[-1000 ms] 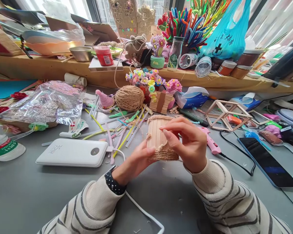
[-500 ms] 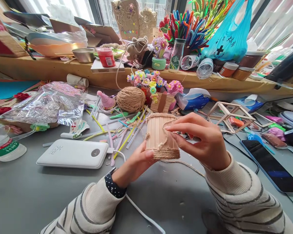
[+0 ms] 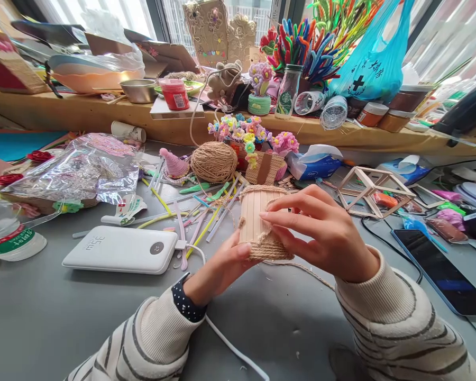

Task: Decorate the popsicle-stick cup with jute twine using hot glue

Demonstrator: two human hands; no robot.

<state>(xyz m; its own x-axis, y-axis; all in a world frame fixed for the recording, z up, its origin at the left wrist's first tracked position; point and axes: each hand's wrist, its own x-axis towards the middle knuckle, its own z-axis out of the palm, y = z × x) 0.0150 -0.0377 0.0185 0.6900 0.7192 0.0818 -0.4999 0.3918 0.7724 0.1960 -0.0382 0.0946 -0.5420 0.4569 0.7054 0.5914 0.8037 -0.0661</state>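
A small cup of upright wooden craft sticks point(image 3: 254, 217) is tilted slightly in front of me, with jute twine point(image 3: 272, 251) wound round its base and more along its rim. My left hand point(image 3: 226, 262) is closed round the cup's lower left side, thumb at the twine band; its other fingers are hidden behind. At the cup's right side my right hand point(image 3: 315, 227) presses its fingertips onto a loose wavy strand of twine lying across the sticks. That strand is partly covered by the fingers. A tail of twine runs over the table to the right, beneath my right wrist.
A twine ball point(image 3: 214, 161) sits behind the cup among glue sticks. To the left lies a white power bank point(image 3: 121, 250) with a cable point(image 3: 234, 346) trailing forward. A phone point(image 3: 446, 270) and a wooden stick frame point(image 3: 375, 191) are on the right. Jars line the ledge point(image 3: 174, 124).
My right hand's fingers have shifted down and slightly left over the strand, covering more of it. The left hand keeps its hold on the cup. The whole view has moved slightly.
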